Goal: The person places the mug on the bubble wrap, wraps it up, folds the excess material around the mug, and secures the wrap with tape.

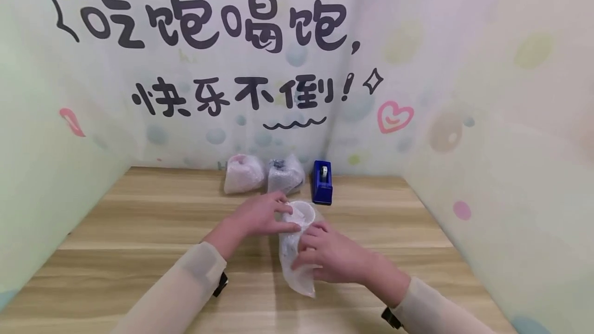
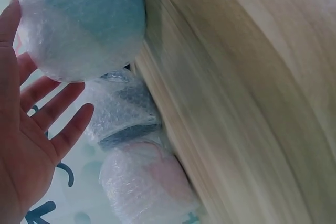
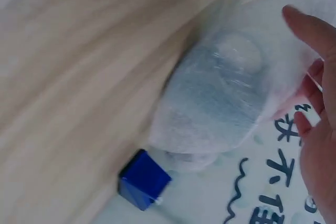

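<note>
A round, cup-like thing in bubble wrap (image 1: 300,215) is between the hands, its pale round end facing up in the head view. Its teal body (image 2: 94,11) shows through the plastic in the left wrist view. My left hand (image 1: 264,215) touches the wrap from the left, with fingers fairly straight and spread. From the right, my right hand (image 1: 336,254) holds the loose wrap, which hangs down toward me. Its thumb (image 3: 310,30) lies over the translucent sheet (image 3: 268,22), with fingers partly behind it. What the wrap encloses is blurred.
Two more bubble-wrapped bundles, one pinkish (image 1: 243,174) and one dark-patterned (image 1: 285,174), stand at the table's back edge. Right of them is a blue tape dispenser (image 1: 322,183). Printed wall panels (image 1: 487,117) border the wooden table (image 1: 162,220).
</note>
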A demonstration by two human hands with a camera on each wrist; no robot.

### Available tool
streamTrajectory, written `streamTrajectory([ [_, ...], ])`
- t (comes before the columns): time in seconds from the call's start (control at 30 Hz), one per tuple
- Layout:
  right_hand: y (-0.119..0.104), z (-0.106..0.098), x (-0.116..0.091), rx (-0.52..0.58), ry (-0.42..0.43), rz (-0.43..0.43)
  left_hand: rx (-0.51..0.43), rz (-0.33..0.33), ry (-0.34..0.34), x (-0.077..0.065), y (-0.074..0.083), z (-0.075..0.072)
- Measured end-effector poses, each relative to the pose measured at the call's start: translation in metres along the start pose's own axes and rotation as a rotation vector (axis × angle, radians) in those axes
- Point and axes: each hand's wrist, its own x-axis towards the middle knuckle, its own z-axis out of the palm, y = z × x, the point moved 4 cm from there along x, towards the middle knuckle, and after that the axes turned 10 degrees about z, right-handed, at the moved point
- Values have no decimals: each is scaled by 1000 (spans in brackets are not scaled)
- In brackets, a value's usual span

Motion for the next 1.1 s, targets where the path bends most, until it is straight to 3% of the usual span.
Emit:
streamTrajectory([
  [0.1, -1, 3, -13, 3, 146, -59, -13, 10, 31, -3, 0, 1],
  [0.17, 0, 6, -22, 35, 249, -47, -32, 28, 49, -2, 1, 3],
  [0.23, 3, 8, -27, 92, 334, 7, -59, 40, 59, -3, 1, 4],
  [0.33, 10, 11, -25, 211, 394, 169, -98, 61, 70, -3, 2, 6],
  [0.5, 29, 12, -12, 380, 360, 504, -92, 110, 73, -3, 3, 8],
  [0.63, 45, 15, -2, 456, 299, 646, -63, 142, 63, -2, 4, 9],
  [0.77, 55, 19, 6, 450, 261, 651, -64, 159, 58, -4, 5, 10],
  [0.9, 60, 23, 9, 401, 251, 653, -137, 133, 35, -9, 7, 10],
  [1.1, 61, 28, 11, 333, 350, 624, -201, 95, 37, -15, 4, 14],
])
